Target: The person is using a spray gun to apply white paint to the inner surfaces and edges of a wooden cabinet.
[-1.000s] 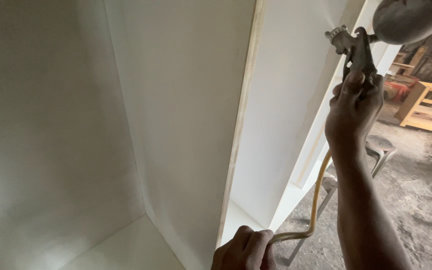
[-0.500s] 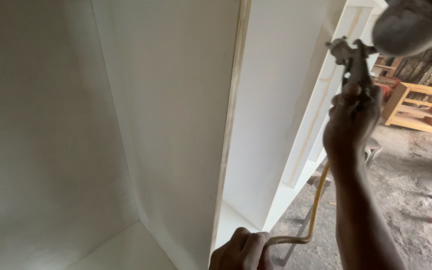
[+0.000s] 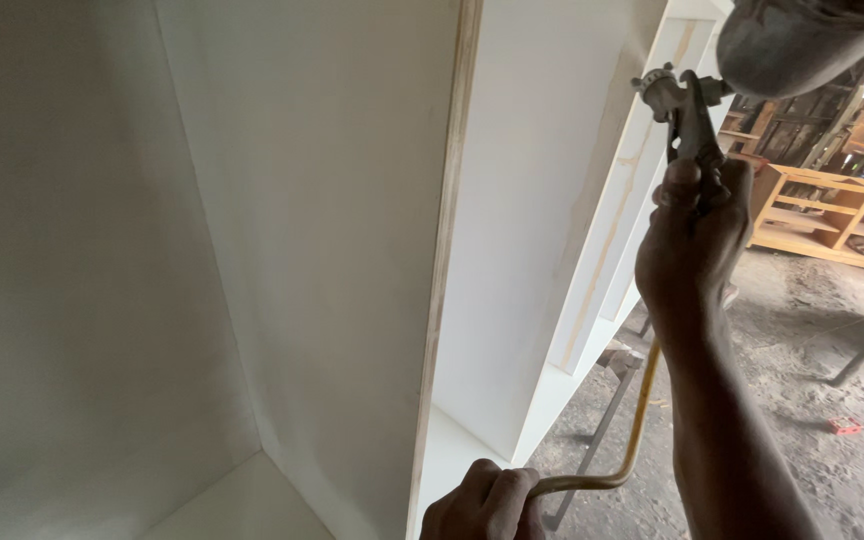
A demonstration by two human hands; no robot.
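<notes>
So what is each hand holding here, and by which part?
The right hand grips the grey metal spray gun by its handle; the left hand holds the yellowish air hose partway along its length.

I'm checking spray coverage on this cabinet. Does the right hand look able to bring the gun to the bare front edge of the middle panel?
Probably yes. The right hand holds the spray gun raised just right of the panel edge with open air between; the left hand holds the hose low and loosely curved.
</notes>
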